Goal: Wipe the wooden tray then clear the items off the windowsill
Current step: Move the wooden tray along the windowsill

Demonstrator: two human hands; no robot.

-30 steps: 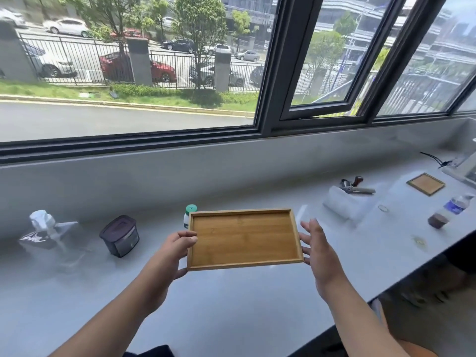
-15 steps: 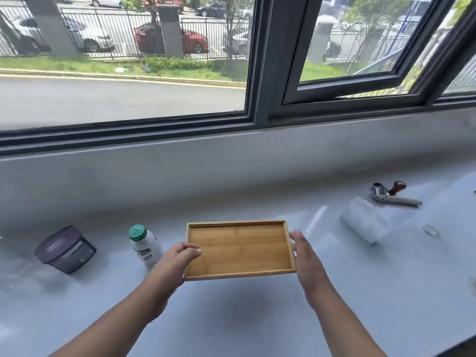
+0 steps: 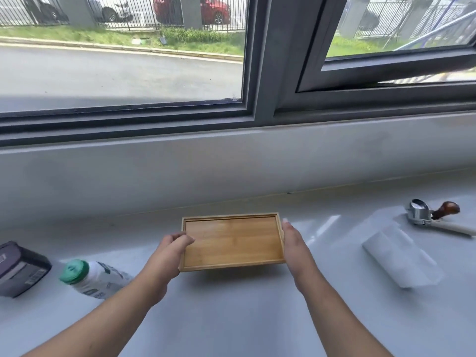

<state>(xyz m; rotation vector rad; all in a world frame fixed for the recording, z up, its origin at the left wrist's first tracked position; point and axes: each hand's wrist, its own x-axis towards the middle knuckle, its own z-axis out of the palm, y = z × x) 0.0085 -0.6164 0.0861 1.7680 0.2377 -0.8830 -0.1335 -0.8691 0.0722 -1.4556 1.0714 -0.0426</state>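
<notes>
1. The left hand (image 3: 170, 249) grips the short left edge of the wooden tray (image 3: 233, 240), thumb curled over the rim onto the inner floor and fingers tucked beneath. It reads as the carrying grip, bearing most of the weight.

2. The right hand (image 3: 293, 244) lies flat along the tray's right edge, fingers straight and close together, pressing sideways instead of wrapping. Its likely job is to steady and square the tray.

3. The tray sits low over the pale windowsill (image 3: 231, 318), level with its open side up. A shadow under its near edge suggests that edge is just clear of the surface; whether the far edge touches, I cannot tell. Held square to the window, it looks ready to be set down flat where both hands can then work.

4. The tray is bare inside, with no cloth in either hand, so wiping seems not yet begun.

5. A white folded cloth or paper roll (image 3: 399, 257) lies to the right, near the tray and probably the wiper. Beyond it rests a metal tool with a brown knob (image 3: 432, 215).

6. To the left, a white bottle with a green cap (image 3: 92, 278) lies on its side beside the left forearm, and a dark grey box (image 3: 19, 267) sits at the frame's edge. These would be cleared afterwards.
</notes>
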